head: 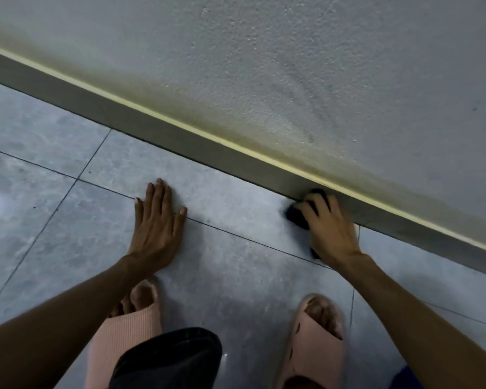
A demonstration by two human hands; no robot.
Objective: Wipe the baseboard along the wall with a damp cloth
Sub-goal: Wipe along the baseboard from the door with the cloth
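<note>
A grey baseboard (163, 133) with a pale yellow top edge runs diagonally from upper left to lower right at the foot of a textured white wall (320, 66). My right hand (330, 230) is shut on a dark cloth (296, 216), pressing it against the baseboard where it meets the floor. Most of the cloth is hidden under my fingers and palm. My left hand (156, 223) lies flat on the floor tiles, fingers spread, holding nothing, a forearm's length left of the cloth.
The floor is grey stone-look tile (54, 169) with dark grout lines. My two feet in pink slippers, the left one (127, 327) and the right one (314, 341), stand below the hands. A dark trouser leg (169, 357) shows at the bottom.
</note>
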